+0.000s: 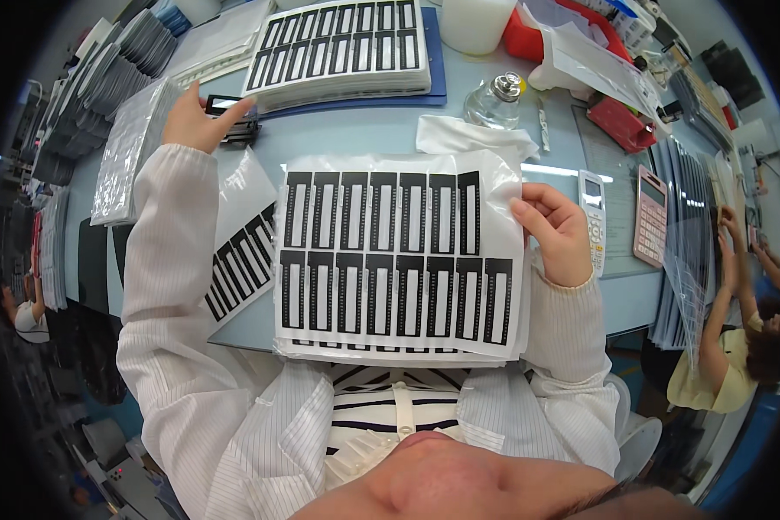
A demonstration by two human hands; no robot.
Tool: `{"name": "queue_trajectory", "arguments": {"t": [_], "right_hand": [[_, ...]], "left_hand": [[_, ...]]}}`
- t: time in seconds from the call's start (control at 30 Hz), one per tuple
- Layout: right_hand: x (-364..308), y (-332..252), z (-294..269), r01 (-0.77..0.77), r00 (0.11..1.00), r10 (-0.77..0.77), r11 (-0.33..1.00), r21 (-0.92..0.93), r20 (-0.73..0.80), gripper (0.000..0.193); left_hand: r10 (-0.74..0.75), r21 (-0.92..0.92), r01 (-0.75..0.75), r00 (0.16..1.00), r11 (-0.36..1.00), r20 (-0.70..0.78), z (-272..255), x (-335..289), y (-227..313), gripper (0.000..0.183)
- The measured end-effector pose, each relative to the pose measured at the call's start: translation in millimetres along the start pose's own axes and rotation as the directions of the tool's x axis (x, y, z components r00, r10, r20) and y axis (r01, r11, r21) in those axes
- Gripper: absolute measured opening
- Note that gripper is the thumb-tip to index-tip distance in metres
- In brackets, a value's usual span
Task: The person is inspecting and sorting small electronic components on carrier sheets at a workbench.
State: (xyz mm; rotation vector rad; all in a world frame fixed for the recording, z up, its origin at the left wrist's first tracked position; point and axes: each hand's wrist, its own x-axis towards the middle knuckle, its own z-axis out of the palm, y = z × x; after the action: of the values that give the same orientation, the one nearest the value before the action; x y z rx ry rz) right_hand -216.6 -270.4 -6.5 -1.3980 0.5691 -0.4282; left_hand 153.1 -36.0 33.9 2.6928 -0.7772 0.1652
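Observation:
A clear-film sheet (399, 257) bearing two rows of black rectangular frames lies on a pile of similar sheets in front of me. The upper row has a bare spot at its right end. My right hand (556, 232) pinches the sheet's right edge between thumb and fingers. At the upper left, my left hand (201, 121) holds a single black frame piece (223, 105) between thumb and fingers. That piece is right over a small stack of black frame pieces (241, 133); whether they touch is unclear.
Beyond lies a thick stack of framed sheets (342, 87) on a blue board (438, 61). A glass bottle (492, 102), a white cloth (477, 139), a white calculator (592, 217) and a pink calculator (650, 217) are at right. Another loose sheet (244, 260) is beside my left forearm. People work on both sides.

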Motion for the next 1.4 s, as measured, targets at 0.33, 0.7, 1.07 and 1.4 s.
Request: {"name": "queue_trajectory", "arguments": {"t": [0.33, 0.7, 1.07, 1.4], "right_hand": [[3.0, 0.8, -0.5, -0.016, 1.0, 0.016, 1.0, -0.02, -0.025, 0.02], [1.8, -8.9, -7.8, -0.124, 0.991, 0.13, 0.982, -0.143, 0.032, 0.024], [-2.1, -14.5, -4.5, -0.087, 0.988, 0.134, 0.886, -0.456, 0.072, 0.015], [-5.6, -22.0, -4.7, 0.219, 0.975, -0.205, 0.843, -0.491, 0.082, 0.011]], "left_hand": [[-0.072, -0.133, 0.073, 0.997, 0.988, 0.015, -1.6, -7.5, -33.4, 0.073], [0.263, -0.439, 0.047, 0.742, 0.897, 0.617, -8.0, -120.9, 13.4, 0.034], [0.369, -0.507, 0.094, 0.574, 0.857, 0.731, 0.1, -121.7, -13.1, 0.028], [0.621, -0.746, -0.217, 0.718, 0.629, 0.315, -16.0, -116.6, -10.7, 0.028]]}}
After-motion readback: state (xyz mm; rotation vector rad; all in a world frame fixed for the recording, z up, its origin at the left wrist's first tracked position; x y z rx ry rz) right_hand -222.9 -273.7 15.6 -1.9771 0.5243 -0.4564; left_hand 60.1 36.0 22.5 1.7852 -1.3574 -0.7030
